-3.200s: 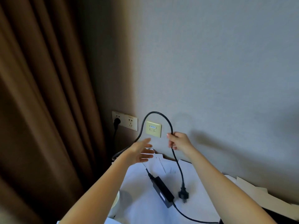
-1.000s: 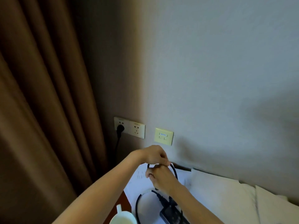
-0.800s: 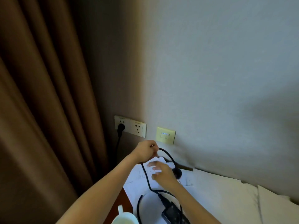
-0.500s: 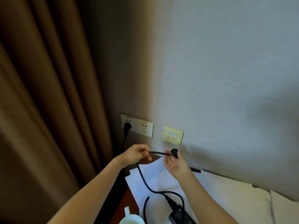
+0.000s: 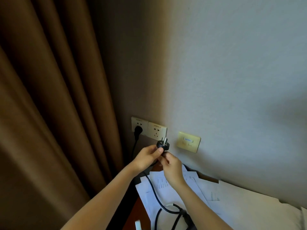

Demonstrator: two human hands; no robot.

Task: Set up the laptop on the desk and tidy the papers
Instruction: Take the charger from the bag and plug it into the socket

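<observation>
Head view: left hand [image 5: 146,156], right hand [image 5: 172,168] fingers pinch plug [image 5: 163,144] below free socket [image 5: 157,131]; neighbouring socket [image 5: 138,126] occupied.

Brown curtain [image 5: 49,113]; beige wall plate [image 5: 188,141]

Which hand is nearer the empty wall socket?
Left. The left hand grips the plug just below the empty socket; the right hand holds the cord lower, to the right.
</observation>
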